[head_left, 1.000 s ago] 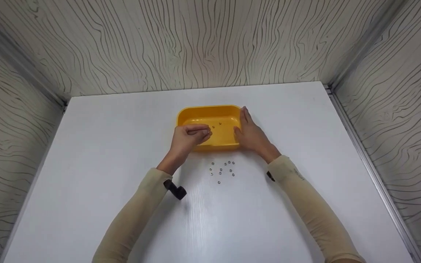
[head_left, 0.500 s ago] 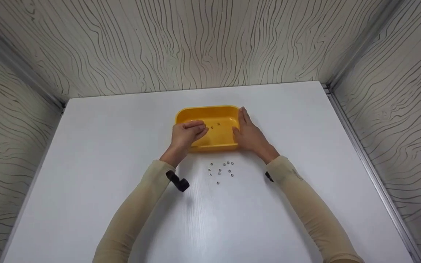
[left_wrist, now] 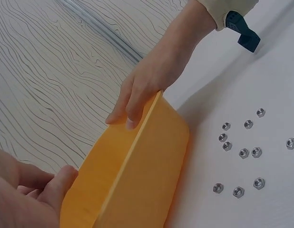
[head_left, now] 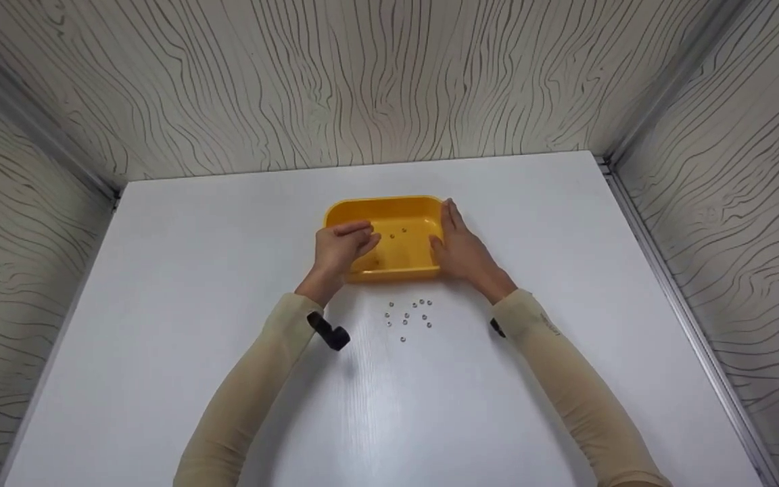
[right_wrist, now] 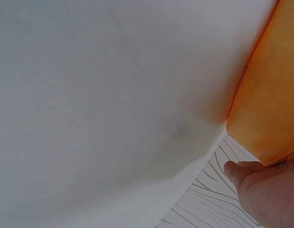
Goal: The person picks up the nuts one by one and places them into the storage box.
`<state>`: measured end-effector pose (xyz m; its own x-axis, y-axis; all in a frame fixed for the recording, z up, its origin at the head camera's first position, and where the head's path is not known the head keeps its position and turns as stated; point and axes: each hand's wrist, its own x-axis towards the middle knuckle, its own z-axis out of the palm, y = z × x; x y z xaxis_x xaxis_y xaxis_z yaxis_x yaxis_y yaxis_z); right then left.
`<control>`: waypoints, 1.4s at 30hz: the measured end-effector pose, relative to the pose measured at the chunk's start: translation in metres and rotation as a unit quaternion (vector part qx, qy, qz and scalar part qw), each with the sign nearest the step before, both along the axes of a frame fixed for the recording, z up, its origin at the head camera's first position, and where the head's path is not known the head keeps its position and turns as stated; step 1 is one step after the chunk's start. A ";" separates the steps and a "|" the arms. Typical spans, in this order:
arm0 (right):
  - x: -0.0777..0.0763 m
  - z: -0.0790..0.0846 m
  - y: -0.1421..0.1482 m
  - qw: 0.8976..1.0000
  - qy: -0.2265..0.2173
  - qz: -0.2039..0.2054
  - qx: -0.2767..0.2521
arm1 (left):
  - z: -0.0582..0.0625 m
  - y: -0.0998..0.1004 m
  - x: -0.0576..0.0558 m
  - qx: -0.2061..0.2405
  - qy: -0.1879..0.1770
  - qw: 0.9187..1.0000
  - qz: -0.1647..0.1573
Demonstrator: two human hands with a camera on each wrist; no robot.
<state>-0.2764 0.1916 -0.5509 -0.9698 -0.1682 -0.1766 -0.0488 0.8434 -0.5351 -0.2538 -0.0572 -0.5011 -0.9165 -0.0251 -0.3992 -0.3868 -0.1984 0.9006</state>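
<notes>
My right hand [head_left: 464,251] grips the right end of a yellow plastic tray [head_left: 399,273], thumb inside the wall and fingers outside. In the left wrist view the right hand [left_wrist: 149,76] holds the tray's [left_wrist: 142,171] far end. Over the tray's left side is my left hand [head_left: 339,251], its index finger stretched out and its fingertips slightly parted, with no nut visible at the tips. Two small metal nuts [head_left: 392,236] lie on the tray floor, and a dark speck shows below the left fingertips. Several more hex nuts [left_wrist: 243,153] are scattered on the table before the tray.
The white table [head_left: 531,203] meets wood-grain panels [head_left: 362,81] at the back and sides, with metal rails along the corners. A black wrist camera [head_left: 328,331] juts from the left sleeve, low over the table.
The left hand has shifted slightly left over the tray and its fingertips have parted; the nut seen at them earlier is gone from there. The right hand keeps its grip on the tray.
</notes>
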 end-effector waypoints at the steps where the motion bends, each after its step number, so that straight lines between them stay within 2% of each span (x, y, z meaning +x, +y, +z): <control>1: 0.000 0.000 0.000 1.000 0.001 0.001 -0.001 | 0.000 0.000 0.000 0.003 0.002 1.000 -0.001; 4: 0.000 0.001 0.001 1.000 0.003 0.008 0.000 | 0.003 -0.002 0.003 0.012 0.015 1.000 -0.010; 7: 0.001 0.001 0.002 1.000 0.011 0.015 0.002 | 0.007 -0.003 0.007 -0.004 0.037 0.999 -0.028; 12: 0.003 0.002 0.002 1.000 0.023 0.016 0.007 | 0.012 -0.003 0.017 -0.080 0.080 0.992 -0.059; 16: 0.006 0.007 0.003 0.999 0.037 0.020 0.022 | 0.014 -0.002 0.027 -0.139 0.122 0.980 -0.079; 19: 0.009 0.012 0.003 0.998 0.051 0.019 0.021 | 0.013 -0.002 0.036 -0.195 0.155 0.963 -0.099; 24: 0.014 0.018 -0.003 0.996 0.090 0.012 0.000 | 0.008 -0.002 0.051 -0.285 0.219 0.922 -0.147; 27: 0.017 0.018 -0.007 0.992 0.122 0.010 0.000 | 0.002 -0.002 0.059 -0.321 0.248 0.898 -0.172; 33: 0.022 0.011 -0.015 0.985 0.172 0.000 -0.006 | -0.017 -0.005 0.071 -0.374 0.275 0.859 -0.215; 37: 0.023 0.007 -0.017 0.977 0.214 -0.006 0.007 | -0.028 -0.007 0.076 -0.402 0.287 0.837 -0.235; 39: 0.024 0.007 -0.017 0.971 0.238 -0.011 0.019 | -0.033 -0.008 0.078 -0.410 0.292 0.830 -0.240; 42: 0.025 0.006 -0.017 0.965 0.259 -0.022 0.024 | -0.037 -0.009 0.079 -0.418 0.293 0.824 -0.244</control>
<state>-0.2519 0.1742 -0.5446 -0.9360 -0.1279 0.3280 -0.2627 0.8739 -0.4090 -0.1747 -0.0662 -0.5385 -0.9281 0.3622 0.0864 0.3141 0.6368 0.7041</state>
